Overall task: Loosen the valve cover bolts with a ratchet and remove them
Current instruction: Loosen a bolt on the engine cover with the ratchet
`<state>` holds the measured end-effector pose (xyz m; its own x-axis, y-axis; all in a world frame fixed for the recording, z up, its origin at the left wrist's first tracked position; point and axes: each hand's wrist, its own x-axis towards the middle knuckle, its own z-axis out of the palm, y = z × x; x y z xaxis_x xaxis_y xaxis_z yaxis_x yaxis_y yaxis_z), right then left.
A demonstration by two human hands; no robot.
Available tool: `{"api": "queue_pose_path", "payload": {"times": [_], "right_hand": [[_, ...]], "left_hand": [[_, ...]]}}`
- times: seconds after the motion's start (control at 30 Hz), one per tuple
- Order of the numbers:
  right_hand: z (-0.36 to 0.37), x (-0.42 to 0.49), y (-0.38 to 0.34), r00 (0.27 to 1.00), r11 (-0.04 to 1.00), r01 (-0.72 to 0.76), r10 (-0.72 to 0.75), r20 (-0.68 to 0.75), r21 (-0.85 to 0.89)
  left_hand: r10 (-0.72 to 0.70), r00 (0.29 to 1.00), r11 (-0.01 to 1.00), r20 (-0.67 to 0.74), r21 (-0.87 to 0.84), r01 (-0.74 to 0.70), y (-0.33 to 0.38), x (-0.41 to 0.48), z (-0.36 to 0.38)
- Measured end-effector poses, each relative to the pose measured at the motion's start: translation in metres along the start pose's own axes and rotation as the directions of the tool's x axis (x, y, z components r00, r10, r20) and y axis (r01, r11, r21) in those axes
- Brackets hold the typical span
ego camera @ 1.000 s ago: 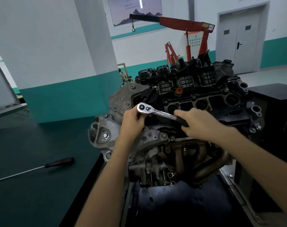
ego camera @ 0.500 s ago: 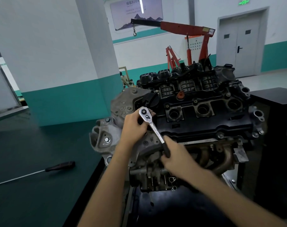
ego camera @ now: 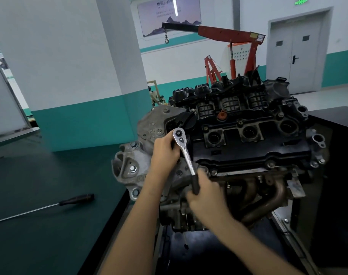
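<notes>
A person works on a car engine on a stand. The left hand (ego camera: 165,148) cups the chrome head of a ratchet (ego camera: 186,155), fingers curled around it, at the near left corner of the black valve cover (ego camera: 248,147). The right hand (ego camera: 205,197) is clamped around the ratchet's black handle, which angles down toward the viewer. A long screwdriver (ego camera: 50,205) lies on the dark green bench (ego camera: 40,245) to the left, well apart. A red engine hoist (ego camera: 228,34) stands behind.

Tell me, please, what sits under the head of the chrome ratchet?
The black plastic valve cover's left end lies beneath the chrome ratchet's head. The left hand cups it, hiding the socket and bolt.
</notes>
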<state>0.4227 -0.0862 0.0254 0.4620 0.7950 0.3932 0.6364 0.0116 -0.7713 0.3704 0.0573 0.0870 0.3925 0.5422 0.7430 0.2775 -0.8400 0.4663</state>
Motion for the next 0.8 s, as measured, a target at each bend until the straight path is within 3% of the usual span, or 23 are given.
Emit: {"api": "queue_pose_path", "payload": {"times": [0.07, 0.17, 0.27, 0.33, 0.47, 0.57, 0.63, 0.7, 0.8], "right_hand": [[0.028, -0.004, -0.012, 0.998, 0.997, -0.037, 0.041, -0.053, 0.073], [0.031, -0.003, -0.014, 0.999, 0.997, -0.040, 0.042, -0.024, 0.067], [-0.007, 0.006, 0.000, 0.995, 0.998, 0.044, -0.039, 0.087, -0.049], [-0.044, 0.019, 0.010, 0.981, 0.968, 0.128, -0.092, 0.170, -0.214], [-0.111, 0.066, 0.012, 0.955, 0.695, 0.294, -0.190, 0.227, -0.656], [-0.120, 0.077, 0.010, 0.943, 0.614, 0.329, -0.258, 0.212, -0.717], [-0.102, 0.059, 0.016, 0.966, 0.730, 0.255, -0.220, 0.136, -0.634], [-0.065, 0.026, 0.017, 0.989, 0.924, 0.143, -0.120, 0.085, -0.354], [-0.002, -0.001, 0.001, 0.999, 1.000, 0.022, -0.022, 0.024, -0.019]], "left_hand": [[-0.003, 1.000, 0.999, -0.006, -0.038, 0.003, -0.002, -0.001, 0.000], [0.016, 1.000, 0.996, -0.006, -0.084, -0.016, 0.001, -0.002, -0.003], [0.065, 0.998, 0.991, 0.010, -0.117, -0.064, 0.002, -0.002, -0.006], [0.114, 0.992, 0.984, 0.054, -0.143, -0.105, 0.003, -0.003, -0.008], [0.130, 0.988, 0.989, 0.085, -0.082, -0.123, 0.004, -0.001, -0.010], [0.083, 0.996, 0.994, 0.033, -0.077, -0.080, 0.008, -0.004, -0.007], [0.039, 0.999, 0.998, 0.011, -0.050, -0.038, 0.007, -0.004, -0.005], [0.017, 1.000, 1.000, 0.004, -0.016, -0.017, 0.006, -0.003, -0.003], [-0.003, 0.999, 1.000, 0.039, -0.014, 0.004, 0.003, -0.001, -0.002]]}}
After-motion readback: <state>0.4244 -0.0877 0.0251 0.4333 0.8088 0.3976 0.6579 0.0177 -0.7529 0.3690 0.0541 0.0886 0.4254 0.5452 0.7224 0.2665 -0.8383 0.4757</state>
